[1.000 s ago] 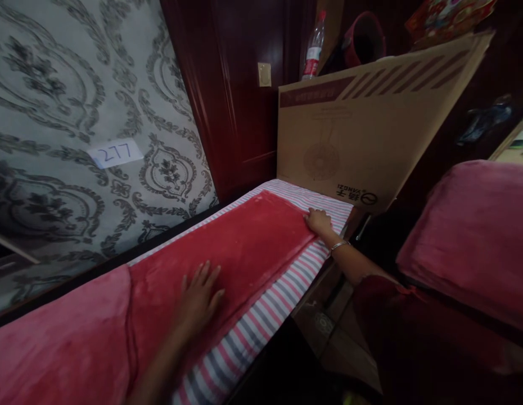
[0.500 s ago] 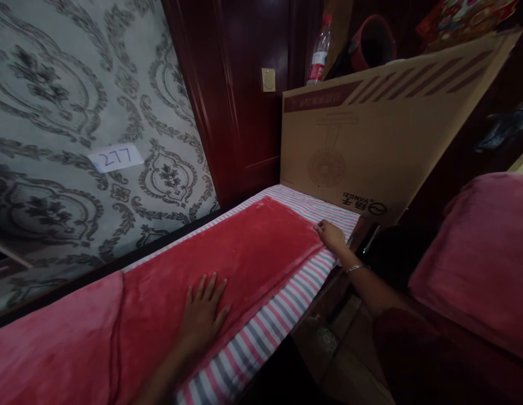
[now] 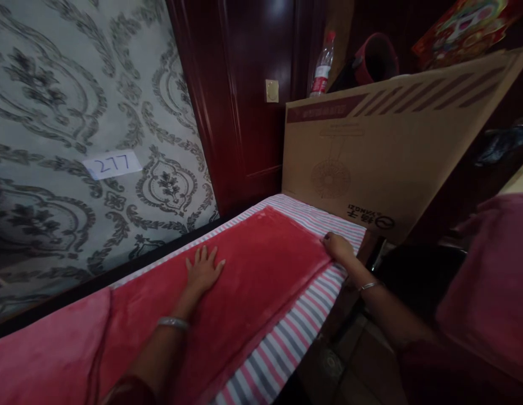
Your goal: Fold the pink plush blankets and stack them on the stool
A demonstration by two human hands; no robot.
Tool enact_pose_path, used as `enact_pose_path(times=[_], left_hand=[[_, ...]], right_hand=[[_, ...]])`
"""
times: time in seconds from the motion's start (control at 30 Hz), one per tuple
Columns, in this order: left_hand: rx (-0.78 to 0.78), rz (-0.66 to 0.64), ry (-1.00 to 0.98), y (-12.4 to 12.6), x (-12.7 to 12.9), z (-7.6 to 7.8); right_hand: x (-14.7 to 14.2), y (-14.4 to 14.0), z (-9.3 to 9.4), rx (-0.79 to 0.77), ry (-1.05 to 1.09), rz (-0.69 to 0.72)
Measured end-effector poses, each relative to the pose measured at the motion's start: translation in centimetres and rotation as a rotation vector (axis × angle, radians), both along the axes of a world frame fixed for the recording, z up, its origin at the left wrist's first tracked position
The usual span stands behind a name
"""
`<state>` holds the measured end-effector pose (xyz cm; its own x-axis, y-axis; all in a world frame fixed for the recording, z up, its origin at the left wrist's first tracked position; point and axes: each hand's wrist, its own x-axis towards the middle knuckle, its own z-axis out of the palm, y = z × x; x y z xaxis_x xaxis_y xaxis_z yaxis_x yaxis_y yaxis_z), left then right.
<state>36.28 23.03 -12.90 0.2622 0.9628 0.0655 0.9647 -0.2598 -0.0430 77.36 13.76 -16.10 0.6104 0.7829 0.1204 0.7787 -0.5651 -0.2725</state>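
- Red fleece blanket [image 3: 253,281] lies spread along a narrow bed, over a striped sheet [image 3: 287,349] whose pink, white and grey bands show along the near edge and at the far end.
- The left hand [image 3: 202,273] rests flat on the blanket's middle, palm down, fingers [image 3: 204,254] spread wide and holding nothing; a bracelet [image 3: 172,323] circles that wrist.
- The right hand [image 3: 338,247] sits at the blanket's far corner, where the red cloth meets the stripes; its fingers curl down on the edge, though whether they pinch the cloth I cannot tell. A thin bangle [image 3: 368,286] shows on that wrist.
- A big cardboard box [image 3: 371,152] stands at the far end of the bed, just beyond the right hand.
- Behind the box, a plastic bottle [image 3: 323,67] stands upright.
- Patterned wallpaper [image 3: 76,112] runs along the bed's far side, carrying a white label [image 3: 112,164] marked 277.
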Motion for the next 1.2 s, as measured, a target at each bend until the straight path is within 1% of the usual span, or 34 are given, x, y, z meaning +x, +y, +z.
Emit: enact_pose_path(times=[0.07,0.1,0.17,0.23,0.3,0.33,0.37,0.4,0.47,0.53,0.6,0.73,0.83,0.93,1.0,1.03,1.1,1.17,1.2], left_hand=[[-0.002,0.008,0.011,0.4,-0.2,-1.1],[0.01,0.004,0.012,0.5,-0.4,-1.5],[0.034,-0.008,0.013,0.4,-0.5,-2.1],[0.036,-0.009,0.017,0.4,-0.6,-2.3],[0.03,0.0,0.023,0.4,-0.6,-2.3],[0.027,0.006,0.025,0.5,-0.6,-2.3],[0.028,0.01,0.027,0.6,-0.6,-2.4],[0.028,0.012,0.027,0.7,-0.6,-2.4],[0.026,0.015,0.026,0.8,-0.6,-2.5],[0.009,0.02,0.026,0.8,-0.6,-2.6],[-0.004,0.025,0.03,0.8,-0.6,-2.6],[-0.018,0.035,0.028,0.6,-0.5,-2.6],[-0.021,0.036,0.016,0.6,-0.6,-2.5],[-0.022,0.034,-0.005,0.5,-0.6,-2.5],[-0.012,0.032,-0.023,0.5,-0.6,-2.5],[-0.006,0.03,-0.032,0.5,-0.7,-2.5],[0.013,0.03,-0.052,0.4,-0.7,-2.6],[0.081,0.057,-0.072,0.3,-0.7,-2.6],[0.122,0.087,-0.08,0.3,-0.7,-2.6]], right_hand=[[-0.9,1.4,0.7,0.038,-0.08,0.012],[-1.9,2.5,1.2,0.062,-0.12,0.057],[-4.6,5.1,1.9,0.089,-0.156,0.231],[-7.8,8.2,2.3,0.063,-0.114,0.447],[-10.3,11.4,2.3,0.028,-0.074,0.65],[-10.9,12.9,2.1,-0.008,-0.069,0.72],[-11.1,14.3,1.9,-0.049,-0.069,0.756],[-10.8,15.5,1.7,-0.091,-0.074,0.763],[-9.3,17.7,1.1,-0.147,-0.084,0.717],[-7.3,19.4,0.6,-0.155,-0.084,0.669],[-5.6,20.7,0.1,-0.15,-0.078,0.65],[-3.9,22.1,-0.7,-0.144,-0.064,0.615],[-3.8,22.4,-0.5,-0.148,-0.061,0.575],[-4.8,22.2,0.4,-0.164,-0.069,0.529],[-6.3,21.9,1.1,-0.147,-0.096,0.512],[-7.3,21.6,1.3,-0.124,-0.115,0.545],[-9.2,21.0,1.4,-0.086,-0.137,0.697],[-10.4,20.5,1.1,-0.097,-0.114,0.847],[-10.6,20.4,0.8,-0.117,-0.093,0.876]])
